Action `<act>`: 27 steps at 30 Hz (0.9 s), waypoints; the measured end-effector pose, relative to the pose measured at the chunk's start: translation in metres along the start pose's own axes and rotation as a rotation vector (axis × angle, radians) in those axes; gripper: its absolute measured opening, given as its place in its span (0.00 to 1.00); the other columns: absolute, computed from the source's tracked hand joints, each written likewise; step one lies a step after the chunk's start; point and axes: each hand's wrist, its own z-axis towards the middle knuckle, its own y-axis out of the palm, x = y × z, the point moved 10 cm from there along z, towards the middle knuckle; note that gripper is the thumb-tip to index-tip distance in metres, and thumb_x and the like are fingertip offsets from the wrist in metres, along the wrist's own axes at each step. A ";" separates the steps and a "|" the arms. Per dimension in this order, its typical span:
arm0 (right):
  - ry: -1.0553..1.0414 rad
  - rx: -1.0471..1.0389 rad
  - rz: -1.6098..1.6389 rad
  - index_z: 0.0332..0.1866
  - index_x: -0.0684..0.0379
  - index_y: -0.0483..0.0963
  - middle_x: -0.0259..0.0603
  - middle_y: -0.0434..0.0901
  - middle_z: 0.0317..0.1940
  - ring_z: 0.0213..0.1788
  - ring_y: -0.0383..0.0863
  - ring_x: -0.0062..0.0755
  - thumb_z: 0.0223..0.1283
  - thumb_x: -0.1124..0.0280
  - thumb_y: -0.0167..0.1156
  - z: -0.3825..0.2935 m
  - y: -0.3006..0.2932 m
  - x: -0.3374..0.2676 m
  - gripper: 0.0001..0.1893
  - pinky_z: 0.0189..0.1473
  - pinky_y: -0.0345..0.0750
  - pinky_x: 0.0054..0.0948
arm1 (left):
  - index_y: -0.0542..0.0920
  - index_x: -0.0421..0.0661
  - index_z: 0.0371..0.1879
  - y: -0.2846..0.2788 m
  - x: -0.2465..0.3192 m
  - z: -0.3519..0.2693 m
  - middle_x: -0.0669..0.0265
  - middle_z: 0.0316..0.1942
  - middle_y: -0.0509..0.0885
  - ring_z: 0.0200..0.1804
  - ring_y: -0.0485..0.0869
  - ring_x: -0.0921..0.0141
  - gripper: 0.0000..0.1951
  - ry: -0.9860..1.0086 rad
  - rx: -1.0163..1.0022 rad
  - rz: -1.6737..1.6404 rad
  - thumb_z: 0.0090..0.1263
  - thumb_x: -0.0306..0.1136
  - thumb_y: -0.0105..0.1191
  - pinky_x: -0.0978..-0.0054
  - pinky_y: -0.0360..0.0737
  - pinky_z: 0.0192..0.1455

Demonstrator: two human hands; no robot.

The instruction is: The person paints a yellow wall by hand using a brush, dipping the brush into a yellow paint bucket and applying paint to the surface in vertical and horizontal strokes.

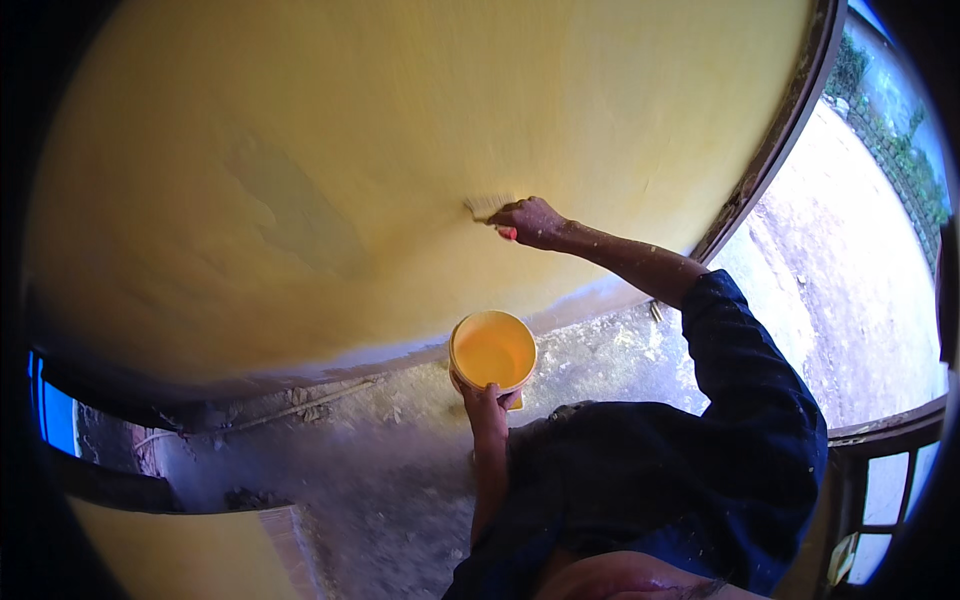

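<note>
My right hand (534,223) grips a wide paintbrush (484,208), its bristles at the yellow wall (420,135) and a red part of its handle showing below my fingers. Lower down, my left hand (487,409) holds a round bucket (493,351) by its near side, thumb at the rim. Orange-yellow paint lies inside the bucket. A dull greenish-grey patch (300,202) shows on the wall left of the brush. Along the wall's foot runs a pale, uneven strip.
A dark-framed doorway (780,142) stands on the right, with bright ground outside. A thin pole (315,403) lies on the rough floor by the wall at left. A paned window or door (889,487) is at lower right, another yellow wall section (187,551) at lower left.
</note>
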 end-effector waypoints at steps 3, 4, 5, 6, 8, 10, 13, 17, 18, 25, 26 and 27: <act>0.132 0.120 0.240 0.49 0.52 0.79 0.40 0.84 0.36 0.40 0.84 0.41 0.63 0.67 0.57 0.019 -0.044 0.048 0.11 0.44 0.81 0.33 | 0.40 0.58 0.74 0.002 -0.002 -0.008 0.52 0.68 0.56 0.64 0.69 0.49 0.40 -0.012 0.007 0.018 0.67 0.18 0.43 0.49 0.83 0.54; 0.173 0.187 0.255 0.45 0.52 0.78 0.45 0.83 0.35 0.39 0.83 0.45 0.66 0.60 0.55 0.048 -0.095 0.049 0.10 0.41 0.78 0.36 | 0.40 0.57 0.74 -0.002 0.001 -0.009 0.51 0.68 0.56 0.64 0.69 0.49 0.40 -0.003 0.029 0.018 0.67 0.18 0.43 0.50 0.83 0.54; 0.065 0.458 0.377 0.45 0.50 0.79 0.43 0.84 0.36 0.36 0.83 0.44 0.66 0.59 0.56 0.070 -0.168 0.048 0.10 0.38 0.78 0.37 | 0.40 0.58 0.74 -0.004 -0.003 -0.010 0.52 0.68 0.56 0.65 0.69 0.48 0.40 -0.017 0.031 0.005 0.66 0.17 0.43 0.48 0.83 0.53; 0.020 0.667 0.218 0.45 0.51 0.79 0.41 0.84 0.37 0.35 0.84 0.41 0.66 0.58 0.56 0.086 -0.242 0.032 0.11 0.35 0.79 0.36 | 0.41 0.60 0.74 -0.009 -0.007 -0.010 0.52 0.69 0.56 0.65 0.69 0.48 0.41 -0.032 0.038 -0.006 0.66 0.17 0.43 0.47 0.84 0.53; 0.004 0.968 0.161 0.49 0.55 0.78 0.42 0.84 0.42 0.38 0.85 0.38 0.64 0.68 0.57 0.088 -0.369 -0.006 0.11 0.37 0.80 0.32 | 0.42 0.61 0.74 -0.012 -0.010 -0.012 0.53 0.69 0.57 0.65 0.69 0.48 0.41 -0.040 0.050 -0.009 0.65 0.17 0.43 0.47 0.84 0.52; -0.213 1.277 -0.086 0.49 0.61 0.79 0.45 0.84 0.47 0.40 0.86 0.39 0.62 0.75 0.59 0.068 -0.427 -0.041 0.11 0.41 0.82 0.29 | 0.42 0.61 0.74 -0.003 -0.011 -0.015 0.53 0.68 0.58 0.65 0.69 0.48 0.41 -0.034 0.048 0.001 0.65 0.18 0.43 0.47 0.85 0.51; -0.154 1.004 -0.411 0.48 0.52 0.78 0.36 0.84 0.42 0.34 0.85 0.36 0.62 0.67 0.58 0.093 -0.346 -0.029 0.11 0.32 0.80 0.32 | 0.43 0.61 0.74 -0.004 -0.016 -0.020 0.53 0.68 0.58 0.64 0.69 0.48 0.40 -0.048 0.066 -0.006 0.66 0.19 0.45 0.48 0.85 0.51; -0.336 0.548 -0.202 0.46 0.47 0.78 0.35 0.84 0.40 0.37 0.85 0.37 0.57 0.67 0.58 0.038 -0.115 -0.036 0.11 0.35 0.82 0.38 | 0.44 0.61 0.74 -0.001 -0.019 -0.024 0.53 0.68 0.58 0.65 0.69 0.48 0.40 0.004 0.054 -0.038 0.67 0.20 0.46 0.49 0.85 0.51; -0.093 0.022 -0.284 0.46 0.47 0.78 0.41 0.84 0.36 0.40 0.85 0.43 0.60 0.63 0.56 0.025 -0.022 0.020 0.10 0.42 0.81 0.41 | 0.44 0.61 0.74 0.011 -0.022 -0.022 0.53 0.68 0.57 0.65 0.69 0.48 0.40 0.002 0.033 -0.035 0.66 0.20 0.46 0.49 0.85 0.51; -0.080 0.474 -0.067 0.46 0.45 0.77 0.49 0.80 0.23 0.26 0.80 0.53 0.66 0.42 0.49 0.132 -0.243 0.028 0.20 0.32 0.75 0.48 | 0.43 0.61 0.74 -0.010 -0.030 -0.024 0.54 0.69 0.56 0.65 0.68 0.50 0.40 0.018 0.134 -0.094 0.67 0.20 0.46 0.49 0.85 0.51; 0.029 0.554 -0.155 0.46 0.46 0.77 0.45 0.80 0.20 0.24 0.80 0.49 0.67 0.46 0.49 0.151 -0.306 0.018 0.18 0.29 0.75 0.43 | 0.44 0.60 0.74 -0.008 -0.028 -0.023 0.54 0.69 0.56 0.65 0.68 0.50 0.40 0.019 0.135 -0.090 0.67 0.19 0.47 0.49 0.85 0.51; -0.073 0.754 -0.142 0.48 0.52 0.79 0.44 0.82 0.33 0.30 0.83 0.44 0.64 0.60 0.54 0.144 -0.379 -0.020 0.13 0.34 0.79 0.36 | 0.44 0.60 0.74 -0.001 -0.026 -0.022 0.54 0.69 0.57 0.65 0.68 0.50 0.40 0.016 0.139 -0.106 0.66 0.19 0.47 0.49 0.85 0.50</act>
